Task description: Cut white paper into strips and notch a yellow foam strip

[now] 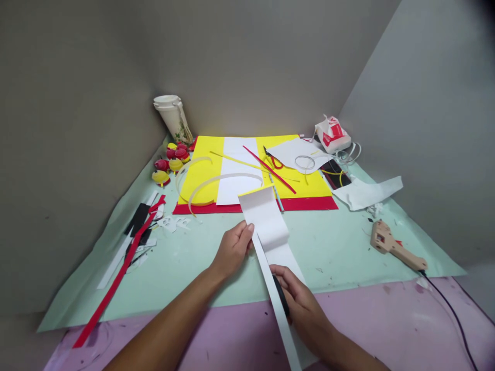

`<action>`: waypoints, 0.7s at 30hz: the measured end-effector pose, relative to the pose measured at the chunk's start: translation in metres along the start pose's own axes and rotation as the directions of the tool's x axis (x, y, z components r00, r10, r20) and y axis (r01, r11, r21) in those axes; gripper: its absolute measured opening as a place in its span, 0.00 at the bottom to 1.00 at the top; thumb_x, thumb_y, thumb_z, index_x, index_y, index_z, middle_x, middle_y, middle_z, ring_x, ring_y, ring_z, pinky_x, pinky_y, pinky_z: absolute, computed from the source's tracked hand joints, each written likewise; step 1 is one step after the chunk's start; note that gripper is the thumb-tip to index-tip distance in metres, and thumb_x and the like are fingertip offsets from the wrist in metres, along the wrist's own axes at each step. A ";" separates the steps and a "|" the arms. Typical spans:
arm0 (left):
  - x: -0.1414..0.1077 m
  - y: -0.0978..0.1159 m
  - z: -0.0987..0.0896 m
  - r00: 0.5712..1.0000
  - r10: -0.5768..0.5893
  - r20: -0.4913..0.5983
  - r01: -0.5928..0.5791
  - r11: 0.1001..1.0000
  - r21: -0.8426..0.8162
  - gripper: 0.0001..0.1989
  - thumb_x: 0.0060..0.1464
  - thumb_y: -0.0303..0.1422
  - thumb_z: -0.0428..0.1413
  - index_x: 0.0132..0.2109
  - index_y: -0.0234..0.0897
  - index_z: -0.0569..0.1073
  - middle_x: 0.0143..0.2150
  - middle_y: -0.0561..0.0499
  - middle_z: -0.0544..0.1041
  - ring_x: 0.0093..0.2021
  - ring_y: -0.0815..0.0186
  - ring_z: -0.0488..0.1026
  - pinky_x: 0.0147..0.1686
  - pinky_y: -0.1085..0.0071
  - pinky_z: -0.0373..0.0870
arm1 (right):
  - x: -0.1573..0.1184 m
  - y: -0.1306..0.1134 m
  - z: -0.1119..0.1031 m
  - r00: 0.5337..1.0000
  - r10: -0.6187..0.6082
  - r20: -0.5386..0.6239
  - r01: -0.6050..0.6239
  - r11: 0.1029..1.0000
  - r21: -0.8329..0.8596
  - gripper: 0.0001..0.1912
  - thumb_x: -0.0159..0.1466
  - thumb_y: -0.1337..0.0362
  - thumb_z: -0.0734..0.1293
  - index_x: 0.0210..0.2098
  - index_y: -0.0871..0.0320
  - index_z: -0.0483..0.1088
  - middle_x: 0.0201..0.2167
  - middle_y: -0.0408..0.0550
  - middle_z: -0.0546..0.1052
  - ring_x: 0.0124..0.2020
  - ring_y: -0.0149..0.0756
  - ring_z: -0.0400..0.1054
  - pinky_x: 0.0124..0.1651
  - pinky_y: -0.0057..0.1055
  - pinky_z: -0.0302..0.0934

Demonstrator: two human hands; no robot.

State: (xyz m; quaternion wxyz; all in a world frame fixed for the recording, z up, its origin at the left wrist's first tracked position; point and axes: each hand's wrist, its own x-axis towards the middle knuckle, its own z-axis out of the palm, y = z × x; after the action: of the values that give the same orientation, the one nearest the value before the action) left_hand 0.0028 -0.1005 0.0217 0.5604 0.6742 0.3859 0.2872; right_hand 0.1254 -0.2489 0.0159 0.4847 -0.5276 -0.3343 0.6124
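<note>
Head view | left hand pinches white sheet | right hand grips black handle | sheet's curl could cause creasing

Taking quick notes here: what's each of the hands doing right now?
Left hand: closed, pinching the white strip.
Right hand: closed around a black handle.

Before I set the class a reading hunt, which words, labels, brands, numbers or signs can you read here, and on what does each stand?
None can be read with certainty.
Red-and-white packet: red print, too blurred to read.
White tumbler: green pattern and small marks, too small to read.
Glue gun: any marking is too small to read.
White strip in the left hand: no print shows.
</note>
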 end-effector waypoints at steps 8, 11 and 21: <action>0.000 -0.003 0.001 1.000 0.003 0.001 -0.003 1.000 -0.006 0.20 0.63 0.45 0.45 0.27 0.38 0.60 0.20 0.57 0.61 0.23 0.70 0.59 0.27 0.72 0.57 | 0.000 -0.006 0.002 1.000 0.004 -0.011 -0.004 1.000 -0.014 0.13 0.70 0.57 0.58 0.51 0.52 0.67 0.29 0.40 0.68 0.28 0.31 0.57 0.33 0.26 0.56; 0.000 -0.004 0.001 1.000 -0.002 -0.003 0.002 1.000 -0.009 0.20 0.63 0.45 0.45 0.27 0.38 0.60 0.20 0.57 0.61 0.23 0.70 0.60 0.27 0.72 0.57 | 0.000 -0.008 0.004 1.000 0.003 -0.019 -0.003 1.000 -0.004 0.13 0.70 0.57 0.59 0.50 0.52 0.67 0.29 0.40 0.68 0.28 0.31 0.58 0.32 0.25 0.56; 0.000 -0.004 0.001 1.000 0.006 0.005 -0.006 1.000 0.013 0.20 0.63 0.45 0.44 0.27 0.38 0.60 0.20 0.57 0.61 0.23 0.70 0.60 0.28 0.72 0.58 | -0.002 -0.007 0.004 0.999 -0.020 -0.027 0.018 0.999 -0.041 0.13 0.70 0.57 0.58 0.51 0.52 0.67 0.29 0.40 0.68 0.28 0.30 0.57 0.33 0.25 0.55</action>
State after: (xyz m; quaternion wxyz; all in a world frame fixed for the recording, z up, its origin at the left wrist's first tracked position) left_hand 0.0024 -0.1006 0.0177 0.5562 0.6797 0.3840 0.2848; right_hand 0.1236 -0.2479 0.0240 0.4841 -0.5425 -0.3451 0.5934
